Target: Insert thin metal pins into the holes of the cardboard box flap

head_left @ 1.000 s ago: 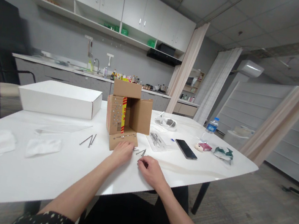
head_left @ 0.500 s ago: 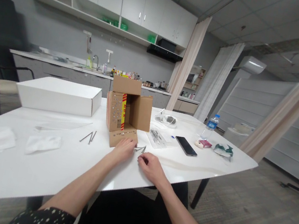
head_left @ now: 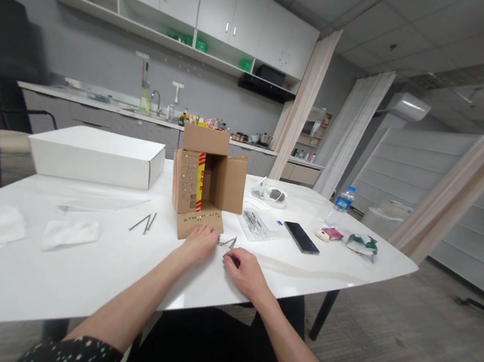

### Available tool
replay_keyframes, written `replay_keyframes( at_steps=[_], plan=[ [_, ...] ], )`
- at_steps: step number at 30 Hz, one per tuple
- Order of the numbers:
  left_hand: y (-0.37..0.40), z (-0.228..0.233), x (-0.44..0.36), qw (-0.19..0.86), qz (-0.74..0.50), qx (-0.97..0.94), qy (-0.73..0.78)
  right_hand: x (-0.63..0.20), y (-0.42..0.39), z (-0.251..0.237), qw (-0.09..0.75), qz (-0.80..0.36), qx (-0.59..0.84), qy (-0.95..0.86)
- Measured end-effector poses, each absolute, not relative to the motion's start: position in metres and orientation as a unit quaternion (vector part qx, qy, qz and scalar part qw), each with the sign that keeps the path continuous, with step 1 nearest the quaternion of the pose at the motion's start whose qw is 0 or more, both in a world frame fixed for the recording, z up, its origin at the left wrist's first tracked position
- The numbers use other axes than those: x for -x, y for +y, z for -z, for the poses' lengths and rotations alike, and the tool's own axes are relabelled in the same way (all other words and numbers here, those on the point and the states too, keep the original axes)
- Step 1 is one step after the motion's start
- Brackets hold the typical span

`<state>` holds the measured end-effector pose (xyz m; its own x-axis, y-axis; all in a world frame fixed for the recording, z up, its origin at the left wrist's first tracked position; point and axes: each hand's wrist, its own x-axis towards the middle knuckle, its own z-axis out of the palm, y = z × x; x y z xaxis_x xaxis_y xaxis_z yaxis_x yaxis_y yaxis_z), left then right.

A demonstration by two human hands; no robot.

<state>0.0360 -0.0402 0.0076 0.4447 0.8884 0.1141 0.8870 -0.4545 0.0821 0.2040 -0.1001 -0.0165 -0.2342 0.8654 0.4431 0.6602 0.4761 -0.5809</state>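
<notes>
Brown cardboard box (head_left: 204, 184) stands open on the white surface (head_left: 81, 265), its front flap under the fingertips of the left hand (head_left: 199, 243). Thin grey metal nails (head_left: 227, 242) lie just beside that flap, between both hands. Right hand (head_left: 244, 272) rests curled, fingertips pinched at the nails; whether it grips 1 I cannot tell.

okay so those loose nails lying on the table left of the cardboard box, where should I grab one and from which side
Probably take a loose nail by the middle of its shank, coming straight down from above with thumb and forefinger. They lie flat on the white table, thin and crossing at one end, so pinch the outer one where the shanks spread apart. The left hand is nearer; it now rests at the cardboard box flap.
</notes>
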Motion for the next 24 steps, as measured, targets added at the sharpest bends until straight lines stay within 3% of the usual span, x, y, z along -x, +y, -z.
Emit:
replay_keyframes(
  at_steps=[8, 24],
  plan=[
    [-0.043, -0.009, -0.037, -0.005, -0.065, -0.844, 0.532, -0.203, -0.102, 0.013, 0.371, -0.139, 0.497, -0.772],
    [-0.027, -0.004, -0.038, 0.004, -0.208, -0.85, 0.484, -0.203, -0.102, 0.013, 0.37, -0.134, 0.496, -0.774]
  ],
)
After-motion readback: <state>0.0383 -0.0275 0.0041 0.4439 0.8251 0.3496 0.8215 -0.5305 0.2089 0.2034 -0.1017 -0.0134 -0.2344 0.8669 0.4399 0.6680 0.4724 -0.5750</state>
